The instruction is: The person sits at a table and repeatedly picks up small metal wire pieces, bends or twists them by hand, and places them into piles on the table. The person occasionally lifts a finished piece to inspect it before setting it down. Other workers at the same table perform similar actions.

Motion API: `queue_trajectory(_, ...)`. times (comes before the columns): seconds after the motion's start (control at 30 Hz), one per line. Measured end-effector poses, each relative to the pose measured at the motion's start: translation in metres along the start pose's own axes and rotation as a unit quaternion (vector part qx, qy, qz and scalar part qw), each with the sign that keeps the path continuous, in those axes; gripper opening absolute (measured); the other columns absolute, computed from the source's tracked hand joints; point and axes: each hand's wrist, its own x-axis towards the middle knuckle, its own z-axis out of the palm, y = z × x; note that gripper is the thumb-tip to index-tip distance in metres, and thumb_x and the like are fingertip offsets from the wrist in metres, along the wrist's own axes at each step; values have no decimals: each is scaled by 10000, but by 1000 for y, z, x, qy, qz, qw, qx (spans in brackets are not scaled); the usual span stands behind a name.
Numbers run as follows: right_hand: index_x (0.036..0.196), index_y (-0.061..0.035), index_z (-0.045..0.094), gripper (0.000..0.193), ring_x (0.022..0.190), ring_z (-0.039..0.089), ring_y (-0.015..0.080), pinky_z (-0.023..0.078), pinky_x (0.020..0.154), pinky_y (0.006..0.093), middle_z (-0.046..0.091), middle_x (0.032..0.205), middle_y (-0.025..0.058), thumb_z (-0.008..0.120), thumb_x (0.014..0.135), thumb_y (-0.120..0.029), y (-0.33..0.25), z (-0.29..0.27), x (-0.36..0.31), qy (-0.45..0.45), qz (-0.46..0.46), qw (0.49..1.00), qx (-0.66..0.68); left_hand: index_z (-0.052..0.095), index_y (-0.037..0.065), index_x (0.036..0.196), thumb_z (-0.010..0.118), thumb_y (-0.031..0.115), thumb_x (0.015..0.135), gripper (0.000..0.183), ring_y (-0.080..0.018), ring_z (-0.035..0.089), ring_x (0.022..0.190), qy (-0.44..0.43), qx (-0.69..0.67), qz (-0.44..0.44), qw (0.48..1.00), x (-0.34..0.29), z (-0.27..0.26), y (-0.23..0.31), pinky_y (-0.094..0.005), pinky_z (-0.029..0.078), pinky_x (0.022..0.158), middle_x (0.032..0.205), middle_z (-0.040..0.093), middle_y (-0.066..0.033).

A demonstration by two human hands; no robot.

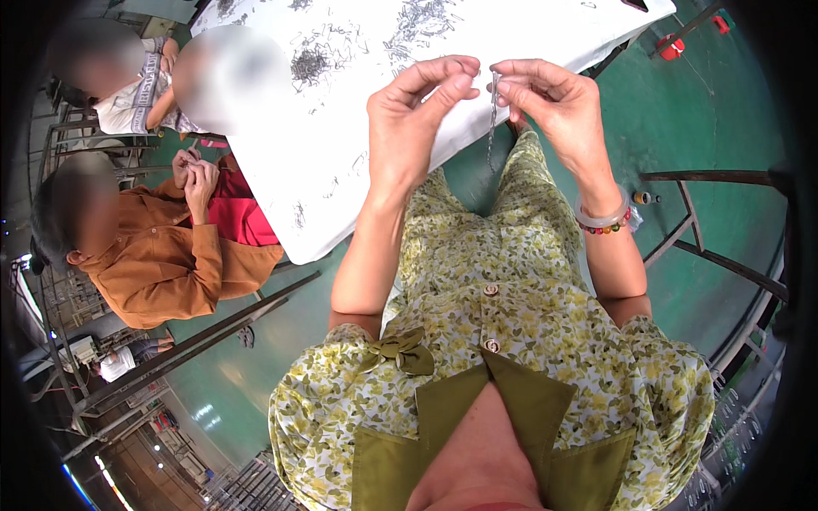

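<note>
A thin metal chain [492, 129] hangs from my right hand [550, 98], pinched between thumb and fingertips, its lower end dangling over my lap. A short gap to the left, my left hand [417, 102] is raised with thumb and forefinger brought together. Anything between those fingertips is too small to make out. Both hands are in the air at the near edge of a white-covered table [273, 162]. Beyond them on the cover lies a dark heap of small metal pieces [309, 65], with more loose metal pieces [417, 25] scattered farther back.
At the left, a co-worker in a brown shirt [162, 255] sits with hands together near the table corner; others sit farther back. Dark metal frame bars [707, 177] stand at the right, and a red object [671, 47] lies beyond the table.
</note>
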Motion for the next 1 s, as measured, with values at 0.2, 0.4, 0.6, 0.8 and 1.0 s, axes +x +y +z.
queue_trajectory(0.2, 1030, 47, 666, 205, 648, 588, 90, 498, 596, 214, 673, 789, 88, 634, 830, 22, -6, 9, -4, 29, -3, 999, 23, 720, 57, 888, 724, 28, 786, 107, -156, 569, 1018, -5, 35, 7, 999, -1, 2, -18, -313, 485, 877, 1095, 599, -83)
queue_trajectory(0.4, 1008, 61, 662, 185, 696, 631, 91, 509, 620, 220, 684, 821, 94, 650, 826, 30, -8, 18, -5, 81, -72, 990, -90, 726, 70, 875, 729, 37, 757, 123, -160, 547, 1052, 39, 103, 43, 993, -5, 0, -24, -319, 437, 923, 1086, 611, -90)
queue_trajectory(0.6, 1081, 46, 636, 223, 678, 603, 83, 502, 571, 209, 677, 880, 82, 619, 858, 37, -3, 20, -8, 72, -95, 989, -90, 697, 39, 892, 705, 32, 788, 104, -154, 538, 1026, 65, 79, 125, 987, -6, 17, -28, -275, 465, 857, 1035, 566, -60)
queue_trajectory(0.8, 1210, 41, 564, 325, 855, 597, 102, 471, 754, 208, 651, 1012, 101, 548, 886, 68, -19, 6, -12, 69, -150, 983, -79, 674, 48, 886, 710, 74, 796, 101, -164, 547, 1000, -19, 122, 159, 980, 1, 22, 13, -300, 433, 872, 1033, 559, -58)
queue_trajectory(1.0, 1179, 45, 513, 354, 1015, 580, 189, 436, 913, 308, 589, 1121, 136, 636, 851, -11, -48, -23, 8, -42, -235, 968, 73, 685, 69, 889, 725, 121, 787, 121, -158, 561, 973, -169, 133, 175, 961, 22, 31, 68, -286, 447, 832, 1013, 580, -58)
